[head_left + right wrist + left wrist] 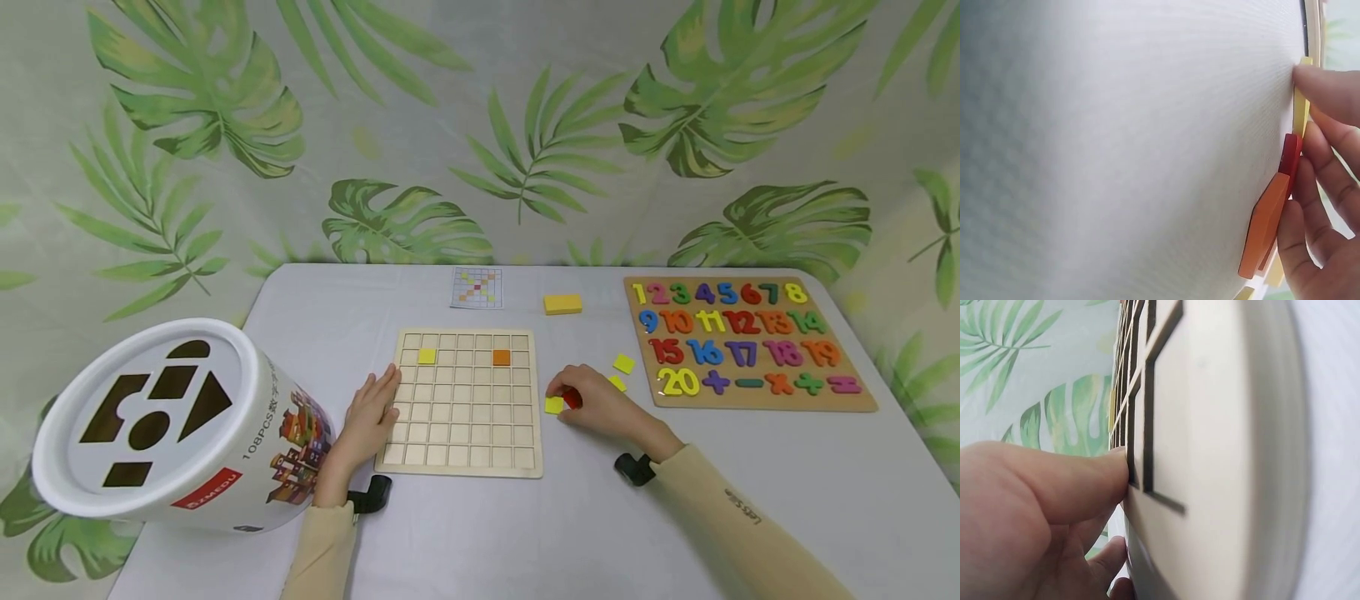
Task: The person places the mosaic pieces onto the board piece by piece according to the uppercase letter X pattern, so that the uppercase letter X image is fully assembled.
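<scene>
My left hand [369, 415] rests along the left edge of a wooden grid board [460, 472], its thumb touching the grid in the left wrist view. One yellow tile [427, 357] and one orange tile [502, 357] lie in the board's upper part. Just right of the board, my right hand [600, 403] pinches a square yellow tile [554, 405] between thumb and fingers at the tabletop. A red tile [1290, 156] sits right against that yellow one, under the fingers. Behind it an orange tile [1263, 225] stands out in the right wrist view, largely covered by the hand from above.
Two more yellow tiles [623, 363] lie beyond my right hand. A number puzzle board [765, 400] occupies the right side. At the back are a printed pattern card [477, 288] and a yellow block [562, 305]. A large white tub [225, 433] with shape cutouts stands at left.
</scene>
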A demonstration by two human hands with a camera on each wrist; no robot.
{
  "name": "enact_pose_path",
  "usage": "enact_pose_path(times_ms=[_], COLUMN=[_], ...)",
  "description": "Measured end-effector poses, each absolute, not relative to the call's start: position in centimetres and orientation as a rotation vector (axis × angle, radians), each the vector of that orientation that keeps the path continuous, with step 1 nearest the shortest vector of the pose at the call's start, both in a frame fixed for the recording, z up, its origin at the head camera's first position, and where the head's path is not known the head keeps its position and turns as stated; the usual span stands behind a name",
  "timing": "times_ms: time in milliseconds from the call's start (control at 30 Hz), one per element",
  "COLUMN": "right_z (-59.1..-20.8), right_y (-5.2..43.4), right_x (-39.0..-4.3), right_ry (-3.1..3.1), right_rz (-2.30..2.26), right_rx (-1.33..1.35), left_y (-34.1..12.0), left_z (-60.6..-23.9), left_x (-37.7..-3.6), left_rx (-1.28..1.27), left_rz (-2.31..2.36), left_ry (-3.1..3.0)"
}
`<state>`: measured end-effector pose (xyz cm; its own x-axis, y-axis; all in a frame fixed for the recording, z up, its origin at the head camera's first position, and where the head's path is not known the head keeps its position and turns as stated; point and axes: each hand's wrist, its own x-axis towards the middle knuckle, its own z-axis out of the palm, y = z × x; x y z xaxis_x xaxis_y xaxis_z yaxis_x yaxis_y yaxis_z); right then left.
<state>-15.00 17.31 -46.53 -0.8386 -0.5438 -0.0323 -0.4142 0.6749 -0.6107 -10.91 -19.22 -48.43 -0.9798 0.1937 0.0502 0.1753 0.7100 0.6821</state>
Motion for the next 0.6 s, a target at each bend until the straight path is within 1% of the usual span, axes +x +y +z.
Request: enact_pose_path(times_ms=[167, 400, 600], right_z=[-46.5, -46.0, -45.2], right_y=[17.3, 17.3, 16.5], right_x=[-14.9, -15.0, -15.6], right_ry=[2.692, 2.689, 2.69], right_rz=[-0.908, -1.077, -1.175], right_rx=[-0.745, -0.658, -0.713], left_y=[-19.1, -19.0, -19.1], left_z=[-48.3, -48.3, -48.3], left_x=[-10.8, -10.8, -10.8], left_rx=[0.307, 0.303, 0.308], left_rz=[1.134, 1.137, 1.139], left_ry=[2.889, 2.887, 2.895])
